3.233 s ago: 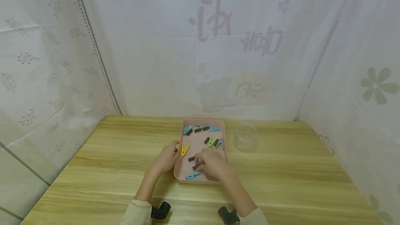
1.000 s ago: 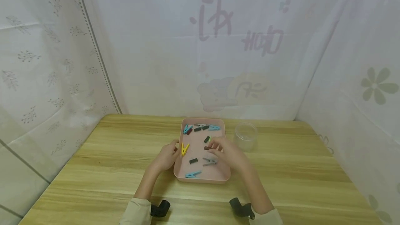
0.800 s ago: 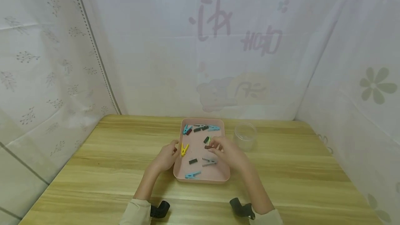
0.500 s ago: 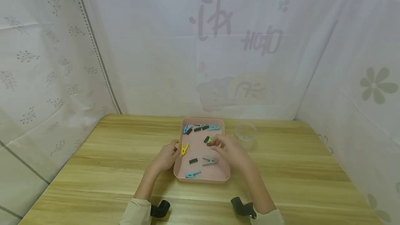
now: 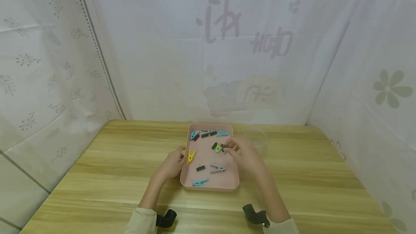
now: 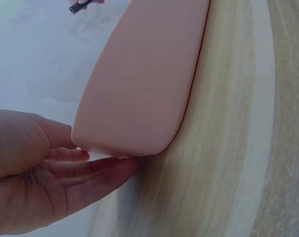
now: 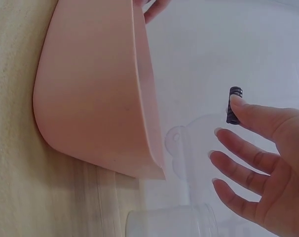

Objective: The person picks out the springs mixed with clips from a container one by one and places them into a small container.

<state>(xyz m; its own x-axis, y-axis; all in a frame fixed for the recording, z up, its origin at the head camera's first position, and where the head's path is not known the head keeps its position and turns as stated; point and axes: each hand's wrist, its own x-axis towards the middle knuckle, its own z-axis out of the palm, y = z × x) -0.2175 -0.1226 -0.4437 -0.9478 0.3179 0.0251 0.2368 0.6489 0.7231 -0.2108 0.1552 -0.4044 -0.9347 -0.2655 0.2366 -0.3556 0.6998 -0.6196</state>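
Observation:
My right hand (image 5: 243, 153) pinches a small dark ribbed piece, like a short coil spring (image 7: 234, 105), between thumb and forefinger above the tray's right side. Its other fingers are spread in the right wrist view. My left hand (image 5: 173, 163) holds the left wall of the pink tray (image 6: 134, 79), fingers along the outside and thumb at the rim. Just left of the right fingertips lie a green clip (image 5: 218, 148) and a dark ribbed piece (image 5: 214, 146). Nearer me in the tray are a grey clip (image 5: 218, 169) and another dark ribbed piece (image 5: 200, 168).
A yellow clip (image 5: 192, 156) lies by the tray's left wall and a blue clip (image 5: 200, 182) at its near end. Several clips and dark pieces sit at its far end. A clear round container (image 5: 255, 137) stands right of the tray. Printed curtains (image 5: 162, 64) surround the wooden table (image 5: 130, 154).
My right hand first reached to the tray's near part, then rose with the dark spring and moved toward the right wall, uncovering the grey and green clips. My left hand stays at the tray.

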